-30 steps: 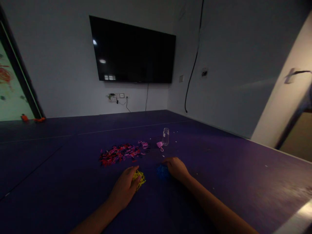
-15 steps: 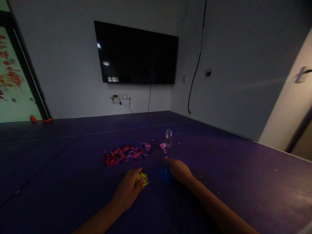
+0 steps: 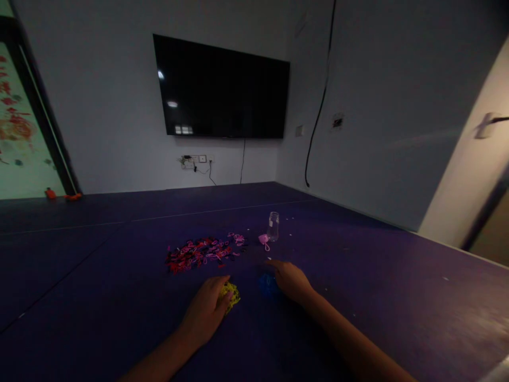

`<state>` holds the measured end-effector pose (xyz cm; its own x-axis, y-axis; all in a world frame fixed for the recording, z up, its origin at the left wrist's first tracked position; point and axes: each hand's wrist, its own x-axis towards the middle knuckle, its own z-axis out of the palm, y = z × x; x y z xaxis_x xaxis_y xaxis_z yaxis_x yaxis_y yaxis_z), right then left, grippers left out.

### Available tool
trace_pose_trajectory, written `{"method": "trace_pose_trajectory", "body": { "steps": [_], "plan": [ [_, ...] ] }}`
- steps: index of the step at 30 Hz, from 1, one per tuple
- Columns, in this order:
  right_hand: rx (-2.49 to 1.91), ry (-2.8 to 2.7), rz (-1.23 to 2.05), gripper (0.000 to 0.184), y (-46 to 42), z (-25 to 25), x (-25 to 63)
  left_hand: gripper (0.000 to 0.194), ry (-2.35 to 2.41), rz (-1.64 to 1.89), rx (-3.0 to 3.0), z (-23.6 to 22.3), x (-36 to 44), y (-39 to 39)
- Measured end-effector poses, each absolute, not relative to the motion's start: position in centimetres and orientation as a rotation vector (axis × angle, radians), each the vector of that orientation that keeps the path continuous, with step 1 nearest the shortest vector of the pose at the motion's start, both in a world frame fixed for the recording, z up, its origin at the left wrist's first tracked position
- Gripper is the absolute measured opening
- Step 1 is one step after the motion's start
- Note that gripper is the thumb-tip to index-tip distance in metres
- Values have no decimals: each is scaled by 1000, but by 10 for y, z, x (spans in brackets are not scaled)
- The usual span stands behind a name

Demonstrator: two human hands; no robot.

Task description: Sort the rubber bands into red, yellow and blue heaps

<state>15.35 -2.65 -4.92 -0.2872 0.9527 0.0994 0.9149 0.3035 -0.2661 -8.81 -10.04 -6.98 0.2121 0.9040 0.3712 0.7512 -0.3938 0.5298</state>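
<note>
My left hand [image 3: 205, 307] curls round a small pile of yellow elastic bands [image 3: 234, 295], thumb on the near side and fingertips at the far edge. To the right, my right hand [image 3: 291, 280] lies low over the purple surface with its index finger stretched forward. A pile of blue elastic bands [image 3: 267, 285] sits against its left side, partly hidden in shadow. Beyond my hands, red, pink and black elastic bands [image 3: 201, 253] lie spread in a loose heap. A clear bottle [image 3: 273, 227] stands upright behind a pink piece with a loop [image 3: 263, 239].
The purple surface [image 3: 119, 292] stretches to the walls, with small white specks on its right side. A dark television [image 3: 222, 90] hangs on the back wall above sockets and cords [image 3: 194, 162]. A black cable [image 3: 317, 132] dangles along the right wall.
The view has shifted very slightly. Both hands and the piles keep nearly the same places.
</note>
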Motion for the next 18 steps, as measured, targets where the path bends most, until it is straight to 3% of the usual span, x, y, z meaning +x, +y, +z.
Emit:
{"method": "trace_pose_trajectory", "body": {
  "steps": [18],
  "plan": [
    [-1681, -2324, 256, 50, -25, -51, 155, 43, 1562, 934, 2240, -68, -87, -101]
  ]
}}
